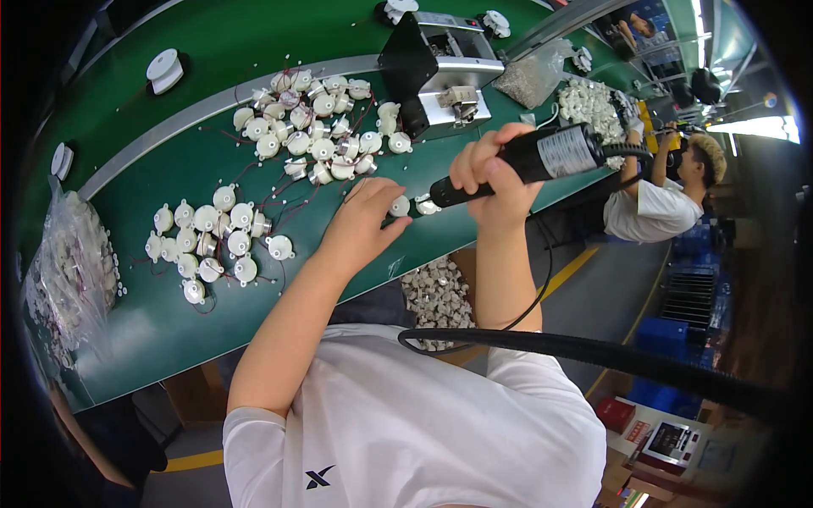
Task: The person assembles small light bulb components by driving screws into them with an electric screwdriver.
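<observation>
My right hand [501, 173] is wrapped round a black electric screwdriver [542, 157], held nearly level with its nose pointing left. Right at the nose is a small white and silver part [427, 205]; whether the bit touches it I cannot tell. Beside it, my left hand [364, 218] has its thumb and fingers around a small round white-capped motor [400, 206] low over the green bench. Beyond my hands lies a pile of white-capped motors [322, 127] with thin red wires. A smaller group of the same motors [222, 224] lies to my left.
A black and silver machine [449, 80] stands behind the screwdriver. Bags of small parts [529, 83] lie at the far right and a clear plastic bag [72, 254] at the far left. White spools [165, 71] sit along the green belt. At right, a co-worker [665, 195] works.
</observation>
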`<action>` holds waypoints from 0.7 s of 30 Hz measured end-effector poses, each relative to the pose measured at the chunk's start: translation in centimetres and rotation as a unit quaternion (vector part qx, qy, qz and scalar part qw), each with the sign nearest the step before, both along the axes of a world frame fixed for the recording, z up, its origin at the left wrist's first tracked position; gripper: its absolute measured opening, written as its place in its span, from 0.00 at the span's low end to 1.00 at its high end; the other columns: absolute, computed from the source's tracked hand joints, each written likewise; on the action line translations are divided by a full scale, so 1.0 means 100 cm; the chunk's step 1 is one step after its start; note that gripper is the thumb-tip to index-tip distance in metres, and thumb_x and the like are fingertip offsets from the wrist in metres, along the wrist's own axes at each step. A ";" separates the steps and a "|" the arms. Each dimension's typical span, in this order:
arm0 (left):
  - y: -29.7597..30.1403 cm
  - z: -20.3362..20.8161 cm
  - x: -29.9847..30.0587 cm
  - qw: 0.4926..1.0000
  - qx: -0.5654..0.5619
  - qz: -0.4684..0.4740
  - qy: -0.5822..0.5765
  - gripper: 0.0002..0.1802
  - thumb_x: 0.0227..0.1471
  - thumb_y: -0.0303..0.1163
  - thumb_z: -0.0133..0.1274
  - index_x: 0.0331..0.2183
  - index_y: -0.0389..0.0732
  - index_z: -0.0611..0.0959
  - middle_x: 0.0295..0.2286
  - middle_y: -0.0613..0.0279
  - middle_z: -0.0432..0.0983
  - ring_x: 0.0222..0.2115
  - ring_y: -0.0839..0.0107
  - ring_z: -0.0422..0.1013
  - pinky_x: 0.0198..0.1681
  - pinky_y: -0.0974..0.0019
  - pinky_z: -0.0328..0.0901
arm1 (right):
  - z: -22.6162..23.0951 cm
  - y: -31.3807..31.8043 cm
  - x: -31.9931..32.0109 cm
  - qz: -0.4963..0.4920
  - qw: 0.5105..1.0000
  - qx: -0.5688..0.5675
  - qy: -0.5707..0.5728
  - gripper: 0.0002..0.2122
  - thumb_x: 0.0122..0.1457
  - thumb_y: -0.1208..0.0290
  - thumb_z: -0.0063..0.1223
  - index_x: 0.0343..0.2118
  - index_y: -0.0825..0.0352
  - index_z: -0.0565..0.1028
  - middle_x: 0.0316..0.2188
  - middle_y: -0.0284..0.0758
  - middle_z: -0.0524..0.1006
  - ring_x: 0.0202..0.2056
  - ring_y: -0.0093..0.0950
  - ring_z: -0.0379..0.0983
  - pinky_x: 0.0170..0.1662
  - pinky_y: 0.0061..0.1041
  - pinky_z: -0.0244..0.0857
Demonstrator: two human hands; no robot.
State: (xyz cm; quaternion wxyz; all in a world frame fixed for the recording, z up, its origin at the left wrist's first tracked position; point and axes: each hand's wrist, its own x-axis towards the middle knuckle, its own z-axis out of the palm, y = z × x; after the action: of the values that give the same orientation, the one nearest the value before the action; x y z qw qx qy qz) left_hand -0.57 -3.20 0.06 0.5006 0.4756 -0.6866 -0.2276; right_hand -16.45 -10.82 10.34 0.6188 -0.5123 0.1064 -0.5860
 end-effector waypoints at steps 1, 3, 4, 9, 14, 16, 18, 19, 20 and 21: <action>0.000 -0.003 0.001 1.000 0.004 0.001 0.001 0.22 0.40 0.26 0.65 0.41 0.35 0.79 0.40 0.54 0.74 0.42 0.53 0.71 0.46 0.57 0.67 | -0.002 0.005 0.004 0.001 1.000 0.004 0.001 0.16 0.51 0.85 0.55 0.42 0.69 0.67 0.22 0.38 0.71 0.17 0.27 0.66 0.21 0.30 0.64; 0.000 -0.007 0.001 1.000 0.014 -0.014 0.005 0.22 0.39 0.27 0.67 0.40 0.35 0.79 0.38 0.55 0.75 0.40 0.54 0.71 0.44 0.57 0.67 | -0.005 0.011 0.013 0.018 1.000 -0.011 -0.004 0.16 0.51 0.86 0.54 0.42 0.69 0.66 0.21 0.37 0.70 0.17 0.27 0.66 0.22 0.30 0.65; 0.000 -0.007 0.001 1.000 0.016 -0.012 0.007 0.22 0.39 0.27 0.67 0.40 0.35 0.79 0.38 0.55 0.75 0.40 0.54 0.71 0.44 0.57 0.67 | -0.006 0.012 0.017 0.013 1.000 0.005 -0.003 0.16 0.51 0.87 0.54 0.43 0.69 0.66 0.21 0.37 0.71 0.18 0.27 0.67 0.23 0.30 0.65; -0.001 -0.010 0.000 0.999 0.037 -0.002 0.000 0.21 0.38 0.29 0.67 0.38 0.35 0.81 0.36 0.58 0.74 0.39 0.56 0.70 0.44 0.57 0.67 | -0.010 0.010 0.028 0.002 0.996 -0.022 0.084 0.15 0.53 0.82 0.51 0.44 0.65 0.66 0.19 0.34 0.67 0.17 0.26 0.62 0.22 0.30 0.61; -0.001 -0.012 -0.002 1.000 0.016 0.009 -0.003 0.20 0.38 0.30 0.67 0.36 0.35 0.80 0.36 0.57 0.74 0.39 0.56 0.71 0.44 0.57 0.67 | -0.017 0.009 0.028 -0.001 0.999 0.003 0.049 0.15 0.51 0.87 0.53 0.41 0.70 0.66 0.21 0.38 0.72 0.18 0.27 0.67 0.23 0.30 0.65; -0.001 -0.012 -0.001 1.000 0.023 0.007 -0.007 0.20 0.38 0.31 0.68 0.35 0.34 0.79 0.36 0.57 0.75 0.39 0.55 0.71 0.43 0.57 0.67 | -0.017 0.010 0.029 0.004 0.999 0.003 0.050 0.15 0.51 0.87 0.53 0.41 0.70 0.66 0.22 0.38 0.71 0.18 0.27 0.67 0.23 0.29 0.65; -0.001 -0.012 -0.001 1.000 0.013 0.010 0.000 0.20 0.39 0.31 0.67 0.34 0.34 0.79 0.35 0.56 0.74 0.38 0.55 0.71 0.43 0.57 0.67 | -0.018 0.011 0.030 0.007 0.999 0.003 0.052 0.14 0.51 0.87 0.53 0.41 0.70 0.66 0.22 0.38 0.71 0.18 0.26 0.66 0.23 0.29 0.65; 0.000 -0.012 -0.001 1.000 0.015 0.012 0.001 0.20 0.39 0.31 0.67 0.34 0.34 0.79 0.35 0.56 0.74 0.38 0.55 0.71 0.43 0.57 0.67 | -0.018 0.012 0.031 0.013 0.998 0.001 0.054 0.14 0.51 0.87 0.53 0.40 0.69 0.65 0.22 0.38 0.70 0.18 0.26 0.66 0.23 0.29 0.65; 0.000 -0.012 -0.001 1.000 0.012 0.010 -0.004 0.19 0.39 0.32 0.67 0.33 0.34 0.79 0.34 0.56 0.74 0.38 0.55 0.71 0.43 0.57 0.67 | -0.018 0.012 0.031 0.018 0.998 -0.002 0.055 0.13 0.52 0.86 0.54 0.39 0.69 0.65 0.22 0.38 0.70 0.18 0.26 0.65 0.23 0.29 0.65; 0.000 -0.012 -0.001 1.000 0.008 0.008 -0.010 0.19 0.39 0.32 0.67 0.33 0.34 0.79 0.33 0.56 0.73 0.38 0.55 0.70 0.43 0.57 0.67 | -0.018 0.013 0.031 0.019 0.998 0.000 0.056 0.13 0.52 0.86 0.54 0.39 0.69 0.65 0.22 0.38 0.70 0.18 0.26 0.65 0.23 0.29 0.65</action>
State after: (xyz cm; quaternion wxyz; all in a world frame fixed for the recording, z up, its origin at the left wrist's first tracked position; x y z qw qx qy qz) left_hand -0.67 -3.23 -1.09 0.4921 0.4871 -0.6857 -0.2243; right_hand -13.34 -9.55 8.56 0.6228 -0.5467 0.1310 -0.5440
